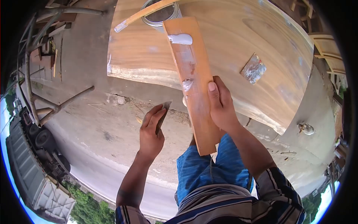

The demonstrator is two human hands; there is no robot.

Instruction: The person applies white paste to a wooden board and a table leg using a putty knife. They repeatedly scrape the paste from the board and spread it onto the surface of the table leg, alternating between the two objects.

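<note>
My right hand (222,106) grips the right edge of a long wooden board (199,108), its thumb on top. The board slants over the table edge toward my lap. A thick blob of whitish putty (181,39) lies near its far end, and a smaller dab of putty (187,84) sits midway down. Smears of the same paste run between them. My left hand (151,128), left of the board and apart from it, is closed around a thin, flat scraper blade (164,112) that points up and right. Part of the blade is hidden by the fingers.
The large wooden table (223,44) carries an open can (161,16) with a stick (143,14) across it, and a paint-smeared square plate (254,68). A pole frame (44,100) stands left. A truck (33,164) is behind it; a small animal (306,128) is on the right ground.
</note>
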